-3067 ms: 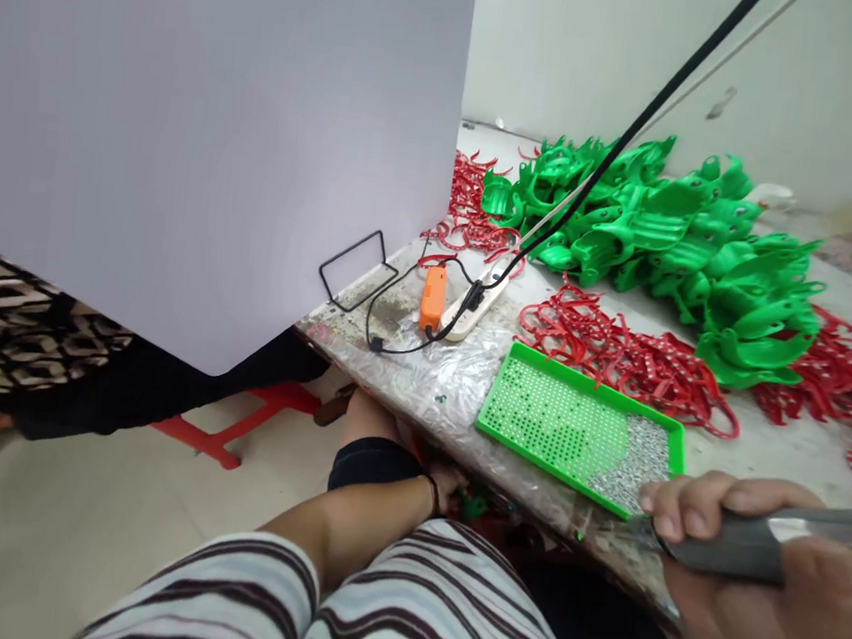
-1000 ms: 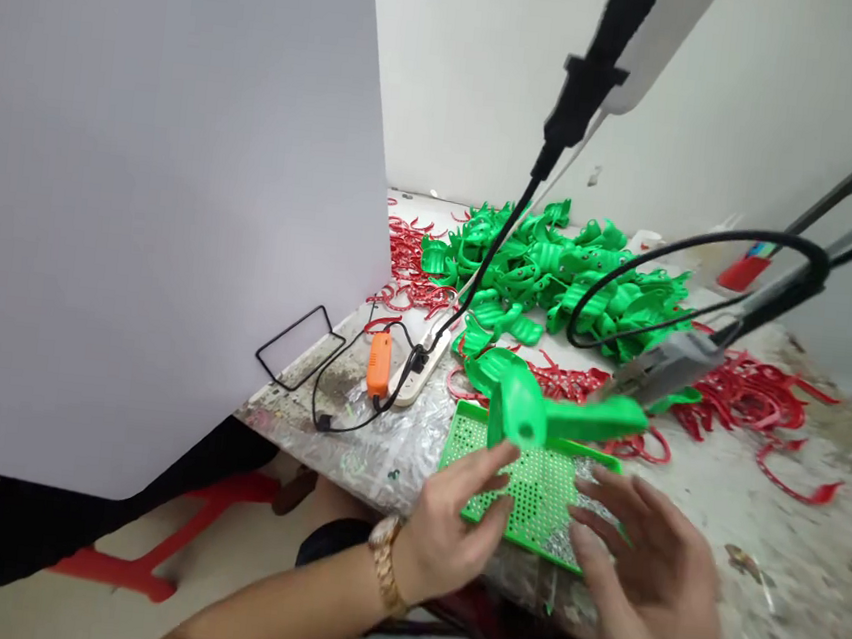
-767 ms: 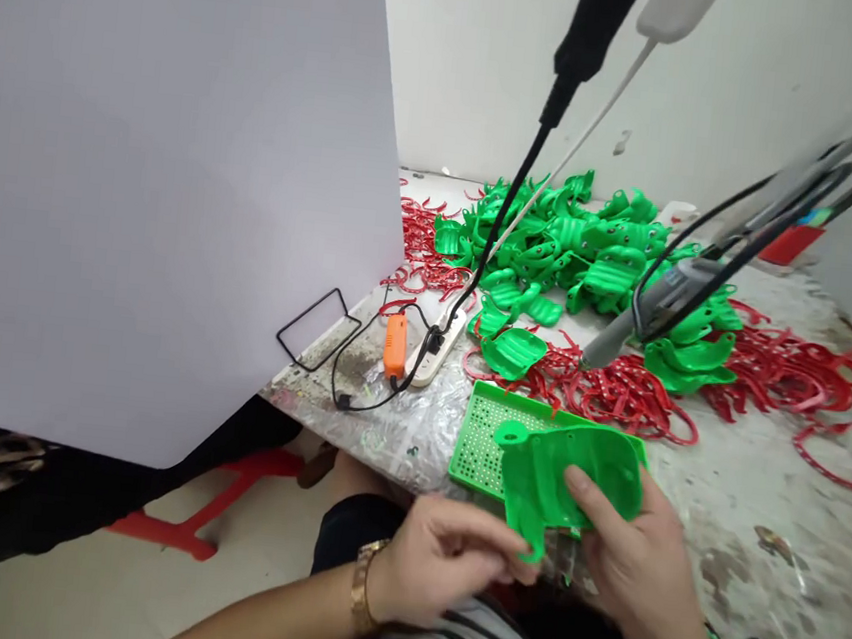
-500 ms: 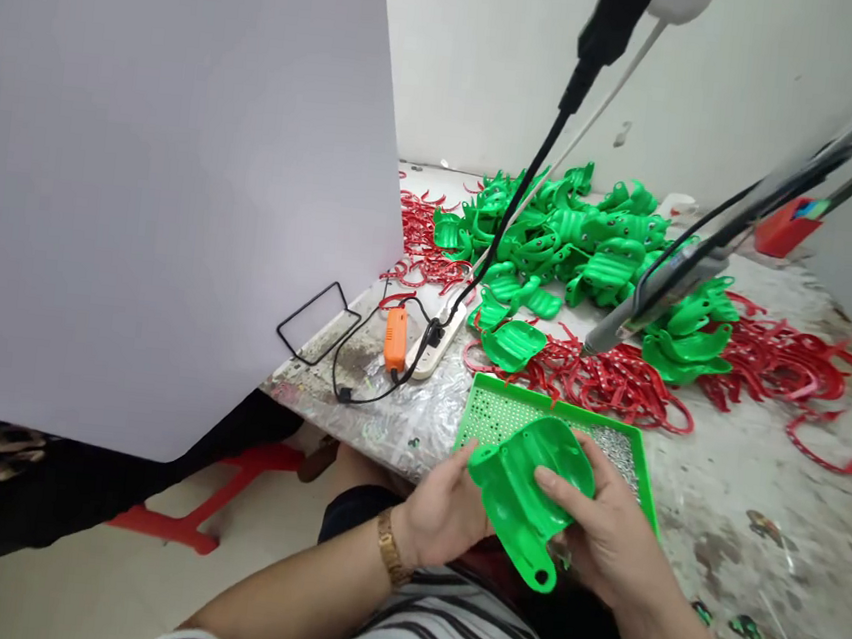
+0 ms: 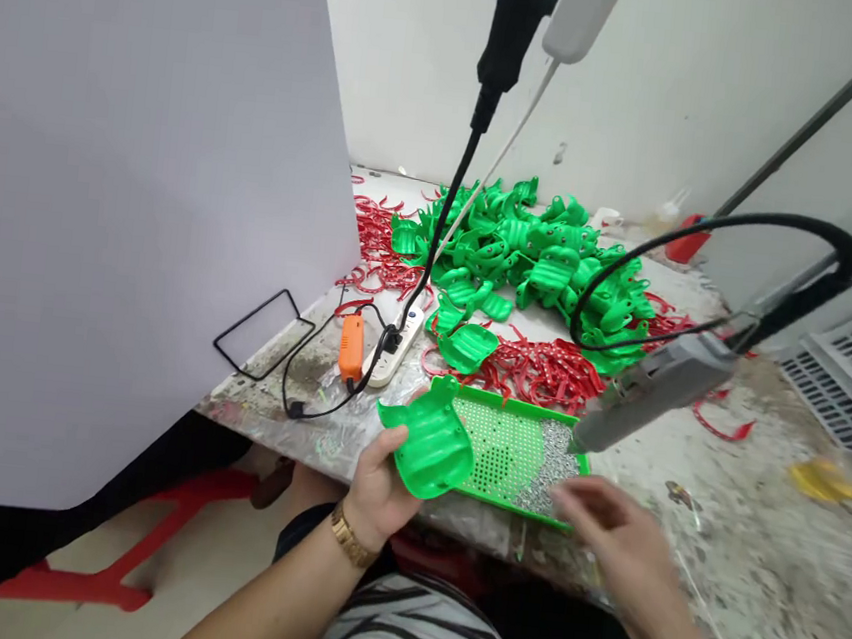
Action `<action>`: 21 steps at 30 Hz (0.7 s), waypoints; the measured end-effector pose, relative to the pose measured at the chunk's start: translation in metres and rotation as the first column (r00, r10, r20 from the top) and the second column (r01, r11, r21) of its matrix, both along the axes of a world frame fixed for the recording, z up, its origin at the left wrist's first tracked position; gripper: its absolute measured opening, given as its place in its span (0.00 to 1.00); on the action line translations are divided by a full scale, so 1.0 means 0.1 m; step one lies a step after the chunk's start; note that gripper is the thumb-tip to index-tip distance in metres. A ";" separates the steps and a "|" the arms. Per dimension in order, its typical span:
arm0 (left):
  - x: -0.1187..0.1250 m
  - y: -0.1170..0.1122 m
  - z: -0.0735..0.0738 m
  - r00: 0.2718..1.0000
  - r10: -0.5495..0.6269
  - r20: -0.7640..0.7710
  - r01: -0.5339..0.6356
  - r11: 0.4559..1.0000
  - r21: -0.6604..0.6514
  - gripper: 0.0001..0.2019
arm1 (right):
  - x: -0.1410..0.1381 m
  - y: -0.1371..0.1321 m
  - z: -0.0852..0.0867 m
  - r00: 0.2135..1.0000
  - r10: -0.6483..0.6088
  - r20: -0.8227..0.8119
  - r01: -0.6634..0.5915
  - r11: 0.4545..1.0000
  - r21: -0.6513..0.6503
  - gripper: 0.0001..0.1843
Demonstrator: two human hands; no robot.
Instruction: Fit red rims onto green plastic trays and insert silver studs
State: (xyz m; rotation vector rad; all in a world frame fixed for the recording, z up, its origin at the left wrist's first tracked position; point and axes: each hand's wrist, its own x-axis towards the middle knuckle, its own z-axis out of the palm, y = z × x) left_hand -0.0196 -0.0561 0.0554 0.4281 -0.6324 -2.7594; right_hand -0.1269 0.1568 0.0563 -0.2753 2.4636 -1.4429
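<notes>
My left hand (image 5: 381, 486) is closed on a curved green plastic piece (image 5: 435, 446) with moulded ridges, its thumb lying over the near left edge. The piece is held above the left end of a shallow green perforated tray (image 5: 473, 394). Small silvery metal parts, looking like screws (image 5: 551, 467), are heaped at the tray's right end. Beside that heap is my right hand (image 5: 620, 539), slightly blurred, with thumb and finger brought together; whatever lies between the tips is too small to make out. A grey electric screwdriver (image 5: 656, 392) hangs tilted just above the tray's right end.
Behind the tray lie red curved strips (image 5: 549, 372) and a large pile of green pieces (image 5: 546, 246). A power strip (image 5: 392, 356) and an orange adapter (image 5: 352, 348) sit left. Black cable (image 5: 447, 211) crosses in front. A white panel (image 5: 145, 182) blocks the left.
My right hand has let go of the green piece and moved right and down beside the metal parts. My left hand now holds the piece alone, turned over and shifted left. The view has turned right.
</notes>
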 end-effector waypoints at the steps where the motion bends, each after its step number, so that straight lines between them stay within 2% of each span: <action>1: 0.02 -0.01 -0.04 0.999 -0.035 0.008 0.035 0.999 0.030 0.42 | -0.23 0.15 -0.05 0.988 -0.118 -0.095 0.124 0.990 0.062 0.31; 3: 0.07 0.02 -0.12 0.991 -0.127 -0.032 0.128 0.990 0.052 0.42 | -0.72 0.38 -0.15 0.942 -0.255 -0.219 0.288 0.948 0.137 0.28; 4: 0.09 0.06 -0.14 0.982 -0.174 -0.065 0.178 0.983 0.054 0.43 | -0.94 0.44 -0.20 0.919 -0.275 -0.282 0.332 0.926 0.179 0.24; 6: 0.11 0.16 -0.16 0.959 -0.254 -0.127 0.262 0.964 0.053 0.43 | -1.30 0.46 -0.32 0.916 -0.196 -0.351 0.298 0.917 0.264 0.17; 8: 0.11 0.25 -0.13 0.938 -0.301 -0.175 0.315 0.948 0.057 0.43 | -1.53 0.39 -0.43 0.925 -0.069 -0.373 0.206 0.917 0.342 0.15; 12: 0.12 0.29 -0.08 0.919 -0.321 -0.230 0.345 0.936 0.072 0.41 | -1.65 0.33 -0.60 0.902 0.109 -0.418 0.095 0.893 0.439 0.13; 16: 0.15 0.23 -0.12 0.941 -0.272 -0.201 0.296 0.950 0.101 0.39 | -1.63 0.45 -0.67 0.833 0.147 -0.534 0.132 0.884 0.449 0.19; 19: 0.13 0.23 -0.14 0.947 -0.265 -0.179 0.293 0.944 0.153 0.43 | -1.67 0.44 -0.73 0.808 0.176 -0.563 0.133 0.875 0.465 0.25; 21: 0.09 0.25 -0.13 0.947 -0.279 -0.157 0.307 0.933 0.191 0.45 | -1.70 0.39 -0.74 0.807 0.210 -0.552 0.104 0.870 0.482 0.23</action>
